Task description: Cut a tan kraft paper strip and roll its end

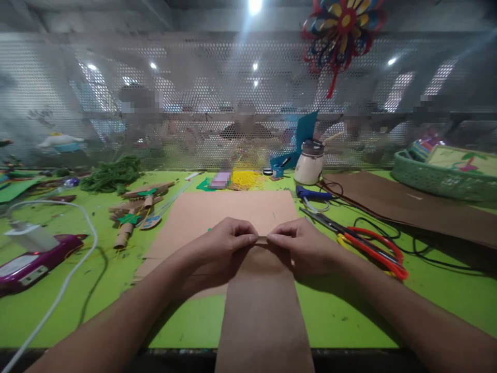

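Note:
A long brown strip of sheet material (262,305) runs from the table's front edge up to my hands. My left hand (225,243) and my right hand (301,246) both pinch its far end, fingertips almost meeting at the middle. The strip lies over a lighter tan sheet (217,212) spread flat on the green table (349,311).
Red-handled scissors (368,246) lie right of my right hand, with a blue tool (312,196) and a white jar (309,163) behind them. A dark brown sheet (407,204) and a green basket (442,176) sit far right. Rolled brown pieces (134,210), a phone (33,261) and a white cable (73,269) lie left. A mesh screen stands at the back.

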Demonstrator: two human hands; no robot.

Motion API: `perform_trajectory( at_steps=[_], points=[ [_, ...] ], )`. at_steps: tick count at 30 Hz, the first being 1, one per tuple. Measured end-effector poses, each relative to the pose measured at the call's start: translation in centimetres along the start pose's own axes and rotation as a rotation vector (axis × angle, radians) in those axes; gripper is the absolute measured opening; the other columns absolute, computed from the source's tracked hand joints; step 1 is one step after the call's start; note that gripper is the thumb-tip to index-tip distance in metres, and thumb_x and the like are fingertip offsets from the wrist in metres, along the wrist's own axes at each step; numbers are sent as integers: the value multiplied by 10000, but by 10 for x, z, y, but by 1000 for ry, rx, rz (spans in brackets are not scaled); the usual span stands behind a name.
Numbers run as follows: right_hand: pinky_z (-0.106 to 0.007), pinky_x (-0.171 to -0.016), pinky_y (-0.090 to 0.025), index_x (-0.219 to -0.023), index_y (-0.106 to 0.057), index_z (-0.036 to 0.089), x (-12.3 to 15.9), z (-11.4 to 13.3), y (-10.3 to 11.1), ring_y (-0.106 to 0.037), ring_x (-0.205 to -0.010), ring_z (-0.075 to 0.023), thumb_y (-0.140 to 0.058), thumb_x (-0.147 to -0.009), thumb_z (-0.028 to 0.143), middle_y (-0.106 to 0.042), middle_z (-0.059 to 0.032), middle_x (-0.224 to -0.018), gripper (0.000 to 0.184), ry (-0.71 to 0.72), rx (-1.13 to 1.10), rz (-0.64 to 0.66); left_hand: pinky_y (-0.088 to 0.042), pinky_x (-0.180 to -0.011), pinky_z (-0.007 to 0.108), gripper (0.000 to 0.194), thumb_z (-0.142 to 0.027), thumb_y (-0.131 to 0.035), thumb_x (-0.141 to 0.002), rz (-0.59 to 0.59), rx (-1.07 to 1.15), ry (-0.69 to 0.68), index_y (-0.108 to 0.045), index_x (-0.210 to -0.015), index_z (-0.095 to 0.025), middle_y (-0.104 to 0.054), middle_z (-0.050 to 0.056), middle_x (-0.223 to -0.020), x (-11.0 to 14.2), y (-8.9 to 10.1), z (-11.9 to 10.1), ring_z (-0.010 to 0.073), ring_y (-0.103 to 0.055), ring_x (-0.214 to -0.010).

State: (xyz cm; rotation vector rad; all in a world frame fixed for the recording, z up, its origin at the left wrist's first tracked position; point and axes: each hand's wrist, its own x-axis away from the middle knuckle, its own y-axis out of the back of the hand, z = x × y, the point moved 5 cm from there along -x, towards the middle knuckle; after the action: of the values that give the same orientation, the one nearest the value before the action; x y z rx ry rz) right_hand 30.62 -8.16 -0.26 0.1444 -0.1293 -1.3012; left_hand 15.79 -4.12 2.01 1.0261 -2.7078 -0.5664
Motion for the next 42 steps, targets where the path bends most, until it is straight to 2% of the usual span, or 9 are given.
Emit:
perform_trajectory(
  at_steps=[4,8,12,15,21,25,33,42],
  points=[
    [-212,-442,-256,-725,-629,111,-3,-6,1,-368,-459,-70,-647,-724,395,-466,30,-521,285,-29,-97,-19,-366,-603,208,235,-304,-510,-788,-2,-205,-36,-644,-797,-111,-599,19,-714,-2,4,-6,130,-493,-672],
    [-210,-444,-253,-725,-640,106,-3,-3,2,-360,-465,-70,-637,-730,374,-468,26,-530,269,2,-32,-57,-379,-615,208,234,-275,-497,-789,-10,-267,-50,-664,-846,-121,-634,29,-742,0,3,-10,140,-526,-692],
    [-214,-497,-324,-716,-657,104,1,12,2,-437,-539,-93,-560,-788,340,-548,-9,-609,265,121,201,-8,-373,-594,199,232,-272,-487,-798,-36,-338,-60,-670,-821,-132,-647,25,-744,2,2,-10,141,-539,-690],
    [-211,-548,-360,-719,-669,113,3,23,2,-494,-609,-112,-521,-810,292,-598,-21,-662,249,209,385,10,-373,-604,194,229,-266,-477,-812,-44,-402,-118,-674,-830,-151,-653,19,-750,3,1,-12,138,-549,-699],
    [-227,-621,-402,-834,-693,140,6,30,2,-558,-696,-142,-486,-830,260,-667,-38,-761,239,279,502,-1,-375,-607,196,240,-292,-463,-839,-82,-465,-175,-670,-852,-170,-666,23,-764,4,0,-15,138,-560,-696],
    [-245,-663,-415,-902,-701,146,6,33,-2,-579,-728,-155,-467,-851,291,-691,-49,-800,280,324,529,8,-386,-625,204,241,-296,-469,-841,-98,-468,-222,-680,-882,-187,-676,30,-797,5,-3,-19,144,-567,-701],
    [-218,-592,-405,-817,-715,131,3,28,2,-559,-675,-147,-501,-824,291,-668,-34,-720,267,269,440,14,-401,-621,203,227,-282,-495,-828,-127,-480,-269,-693,-907,-205,-689,25,-803,7,-3,-21,146,-582,-684],
    [-210,-545,-347,-739,-687,115,6,29,1,-468,-604,-116,-468,-839,305,-564,-9,-635,307,282,441,-12,-430,-720,212,234,-321,-497,-838,-77,-497,-205,-658,-977,-222,-680,20,-935,7,2,-21,159,-601,-836]
  ],
)
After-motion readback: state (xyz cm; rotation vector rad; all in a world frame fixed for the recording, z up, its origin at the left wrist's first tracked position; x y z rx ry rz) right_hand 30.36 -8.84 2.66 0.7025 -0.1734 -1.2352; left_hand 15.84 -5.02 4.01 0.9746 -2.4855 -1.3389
